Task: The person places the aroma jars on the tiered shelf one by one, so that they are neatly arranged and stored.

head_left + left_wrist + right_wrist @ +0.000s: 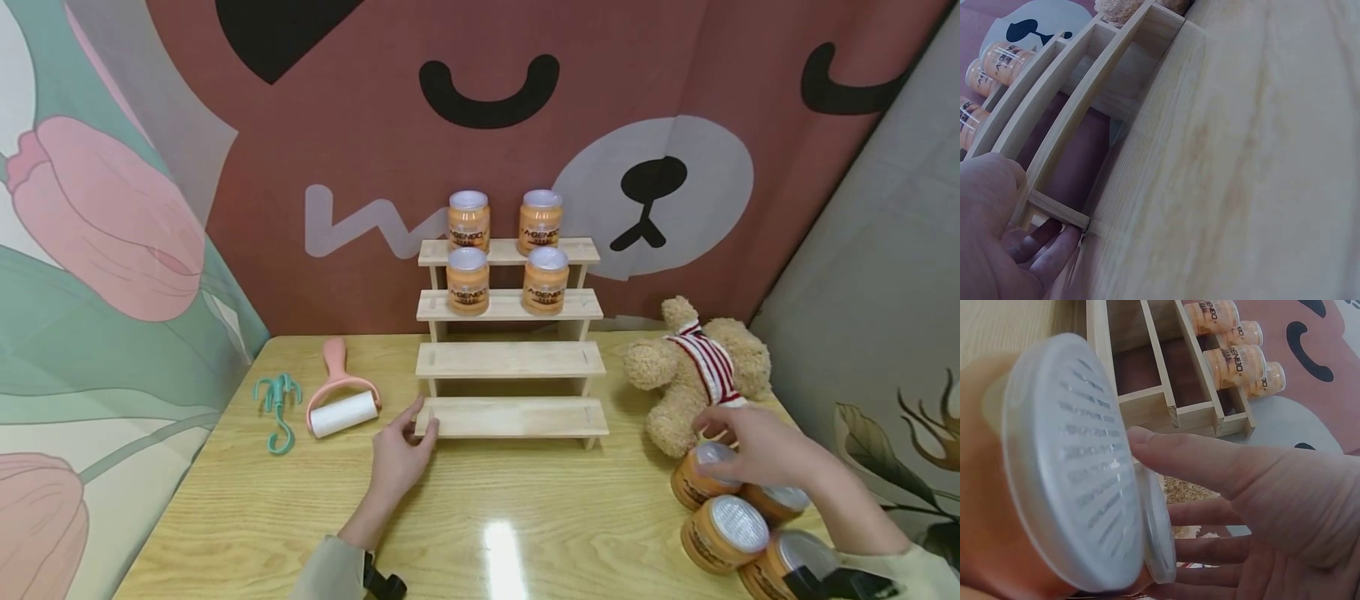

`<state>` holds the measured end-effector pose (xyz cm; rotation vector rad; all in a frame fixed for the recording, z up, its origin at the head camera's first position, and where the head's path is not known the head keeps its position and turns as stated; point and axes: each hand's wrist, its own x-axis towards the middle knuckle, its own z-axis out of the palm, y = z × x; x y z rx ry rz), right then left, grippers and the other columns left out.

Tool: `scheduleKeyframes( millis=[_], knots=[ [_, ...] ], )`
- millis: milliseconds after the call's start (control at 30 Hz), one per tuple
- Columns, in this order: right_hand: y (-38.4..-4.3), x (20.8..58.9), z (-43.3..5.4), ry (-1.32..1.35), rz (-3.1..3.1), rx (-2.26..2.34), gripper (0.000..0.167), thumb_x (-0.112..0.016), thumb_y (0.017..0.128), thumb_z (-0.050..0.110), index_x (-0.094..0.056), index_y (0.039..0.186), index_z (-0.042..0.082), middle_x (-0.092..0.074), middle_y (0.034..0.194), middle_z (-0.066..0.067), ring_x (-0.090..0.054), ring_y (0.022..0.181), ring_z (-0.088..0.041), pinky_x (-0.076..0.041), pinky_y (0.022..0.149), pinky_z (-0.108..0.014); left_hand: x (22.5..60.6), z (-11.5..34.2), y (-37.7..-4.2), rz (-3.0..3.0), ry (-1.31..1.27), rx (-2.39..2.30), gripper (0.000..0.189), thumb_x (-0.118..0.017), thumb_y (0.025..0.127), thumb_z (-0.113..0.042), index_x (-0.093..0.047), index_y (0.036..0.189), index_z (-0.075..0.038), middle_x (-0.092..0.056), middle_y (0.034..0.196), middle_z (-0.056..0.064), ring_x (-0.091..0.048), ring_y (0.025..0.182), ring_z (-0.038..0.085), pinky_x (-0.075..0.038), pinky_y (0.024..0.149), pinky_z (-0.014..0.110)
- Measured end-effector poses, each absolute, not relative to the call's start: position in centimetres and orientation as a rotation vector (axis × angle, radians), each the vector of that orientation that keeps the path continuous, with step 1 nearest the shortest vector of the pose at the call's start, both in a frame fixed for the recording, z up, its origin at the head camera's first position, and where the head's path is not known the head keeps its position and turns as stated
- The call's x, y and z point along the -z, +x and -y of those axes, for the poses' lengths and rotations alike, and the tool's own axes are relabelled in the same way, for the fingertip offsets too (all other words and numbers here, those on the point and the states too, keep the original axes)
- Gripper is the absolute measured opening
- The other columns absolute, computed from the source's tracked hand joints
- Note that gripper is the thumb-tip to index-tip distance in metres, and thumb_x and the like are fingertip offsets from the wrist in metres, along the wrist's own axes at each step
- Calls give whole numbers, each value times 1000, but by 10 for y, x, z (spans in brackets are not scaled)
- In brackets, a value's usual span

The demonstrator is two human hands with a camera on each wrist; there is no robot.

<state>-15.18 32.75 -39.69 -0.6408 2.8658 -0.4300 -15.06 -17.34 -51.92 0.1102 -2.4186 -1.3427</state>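
In the head view a four-tier wooden display shelf (510, 360) stands mid-table, with orange jars with pale lids, such as one jar (468, 283), on its upper two tiers. My left hand (401, 450) grips the left end of the bottom tier; in the left wrist view its thumb lies along the front board and its fingers reach round the end piece (1059, 209). At the right, my right hand (765, 446) reaches over an orange jar (686, 482), thumb above the lid, fingers spread on the far side. Whether they touch it is unclear. More jars, including a nearer jar (723, 533), stand close by.
A teddy bear (686, 375) in a striped shirt lies right of the shelf, against the jars. To the left are a pink-handled lint roller (343, 412) and a green claw hook (279, 408). A printed bear curtain (337, 150) hangs behind the table.
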Motion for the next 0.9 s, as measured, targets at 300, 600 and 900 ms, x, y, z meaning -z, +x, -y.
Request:
scheduleKeyframes(
  millis=[300,600,900],
  knots=[
    [-152,396,-328,-750,-2793,394,45,-96,73,48,-71,103,25,-68,98,14,-60,88,2,-51,71,-27,520,174,-151,2423,104,1346,49,-80,95,-20,-69,141,-7,-78,96,17,-61,69,9,-52,65,20],
    [-153,380,-326,-767,-2781,429,40,-92,80,44,-72,108,24,-70,102,13,-59,87,2,-50,70,-25,519,173,-151,2426,107,1352,49,-80,95,-20,-69,141,-7,-78,97,18,-63,70,10,-53,66,21],
    [-162,340,-318,-858,-2894,510,40,-94,81,40,-77,113,22,-73,108,11,-65,90,3,-58,70,-25,517,172,-150,2434,125,1345,49,-80,96,-22,-69,142,-9,-79,97,18,-65,72,11,-54,68,22]
  ],
)
